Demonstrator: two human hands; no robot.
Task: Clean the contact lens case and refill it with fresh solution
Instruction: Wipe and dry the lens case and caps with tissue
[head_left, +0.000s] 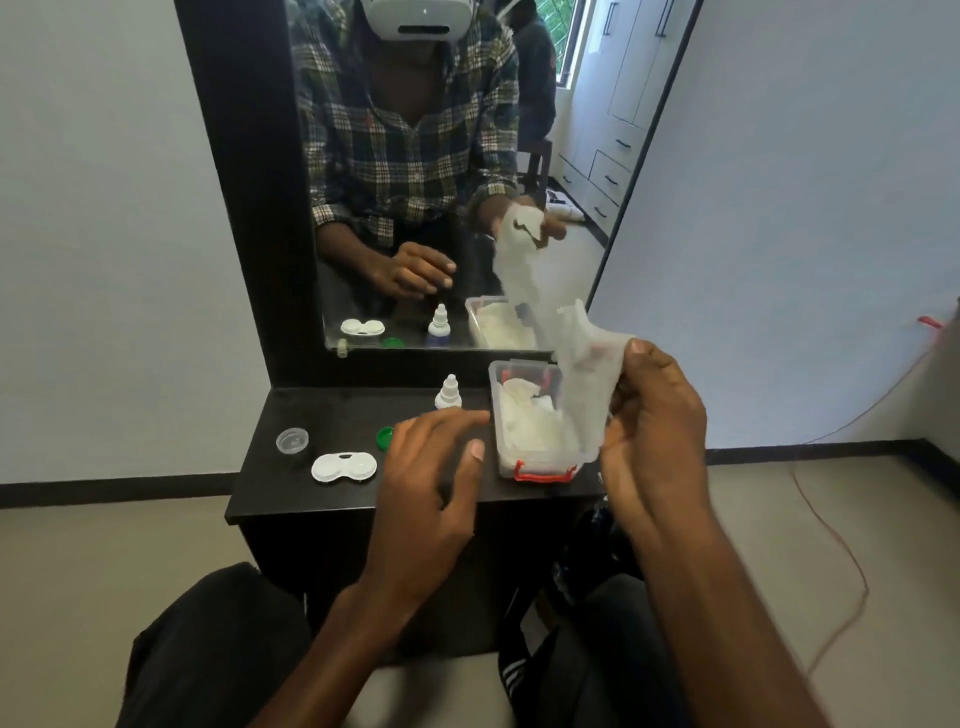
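White plastic made up the contact lens case (344, 466), a flat piece with two round wells joined side by side, lying on the dark tabletop (291, 499) near its front-left part. A small dark mark showed at the top between the wells; whether the wells were capped or uncovered could not be told. Just behind and to the left of it stood a small clear round cup (292, 441), and a green cap (385, 437) lay to the case's right, partly hidden by the left hand (434, 467).

That left hand hovered over the table with its fingers loosely spread and held nothing. The right hand (652, 415) was raised beside the clear plastic box (537, 462), thumb and fingers pinching a thin white wipe (587, 374) that hung crumpled (its upper end rose in front of the mirror (447, 156)). More white wipes lay in the box, which had a red latch on its front.

Behind the left hand's fingers stood a small white dropper bottle (448, 392), its nozzle uncapped. No label or writing on the bottle, box or case could be read.
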